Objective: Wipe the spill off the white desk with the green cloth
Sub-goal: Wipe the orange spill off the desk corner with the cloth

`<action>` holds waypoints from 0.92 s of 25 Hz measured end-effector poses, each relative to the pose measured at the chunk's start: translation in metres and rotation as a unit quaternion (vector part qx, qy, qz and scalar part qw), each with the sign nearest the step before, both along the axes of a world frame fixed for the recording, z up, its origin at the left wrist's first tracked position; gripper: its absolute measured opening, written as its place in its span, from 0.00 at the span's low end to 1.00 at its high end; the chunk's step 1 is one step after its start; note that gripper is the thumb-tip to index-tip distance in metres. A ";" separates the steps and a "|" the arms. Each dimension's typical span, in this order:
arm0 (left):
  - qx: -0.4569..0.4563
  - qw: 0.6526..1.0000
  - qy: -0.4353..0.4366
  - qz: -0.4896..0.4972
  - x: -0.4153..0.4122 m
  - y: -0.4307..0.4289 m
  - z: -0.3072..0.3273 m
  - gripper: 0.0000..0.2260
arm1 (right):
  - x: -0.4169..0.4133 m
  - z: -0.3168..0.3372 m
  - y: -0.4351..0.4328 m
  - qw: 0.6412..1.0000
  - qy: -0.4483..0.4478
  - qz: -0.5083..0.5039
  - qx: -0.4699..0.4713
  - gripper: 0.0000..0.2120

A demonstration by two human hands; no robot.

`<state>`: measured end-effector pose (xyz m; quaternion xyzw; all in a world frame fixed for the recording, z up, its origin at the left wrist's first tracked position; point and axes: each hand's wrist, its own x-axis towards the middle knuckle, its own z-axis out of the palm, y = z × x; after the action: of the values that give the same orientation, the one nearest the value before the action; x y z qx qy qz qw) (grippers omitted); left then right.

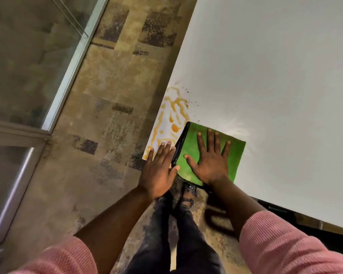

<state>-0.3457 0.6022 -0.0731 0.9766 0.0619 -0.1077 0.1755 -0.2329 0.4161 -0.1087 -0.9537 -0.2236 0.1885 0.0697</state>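
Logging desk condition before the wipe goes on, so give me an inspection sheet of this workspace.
Surface: white desk, mostly bare, dark specks near the spill.
Job's things: orange spill at the desk's corner edge, unwiped; green cloth flat beside it, dark trim along one side.
Clutter: nothing seen.
Grippers: right hand spread flat on the cloth; left hand open at the desk edge by the spill.
Cables: nothing seen.
Surroundings: patterned floor, glass partition.

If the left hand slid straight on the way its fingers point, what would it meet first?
The left hand points up along the white desk edge, so it would likely run straight into the orange spill; its fingertips already seem to reach the nearest streaks.
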 end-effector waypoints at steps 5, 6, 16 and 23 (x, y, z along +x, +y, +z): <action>-0.013 0.999 0.004 0.031 0.014 0.012 -0.007 0.31 | 0.001 -0.006 0.025 0.999 -0.026 0.031 0.035 0.43; -0.012 1.000 0.010 0.026 0.017 0.012 -0.006 0.31 | -0.006 -0.007 0.023 0.998 -0.027 0.043 0.044 0.42; -0.082 0.995 -0.051 0.031 0.013 -0.038 -0.011 0.28 | -0.016 -0.009 -0.001 0.994 -0.008 0.098 0.039 0.33; -0.059 0.994 -0.045 0.082 0.023 -0.038 -0.013 0.27 | -0.004 0.004 0.023 0.995 0.022 0.088 0.033 0.33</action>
<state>-0.3224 0.5639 -0.0858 0.9600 0.1270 -0.0526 0.2438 -0.2369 0.4389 -0.1042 -0.9233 -0.3109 0.2071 0.0890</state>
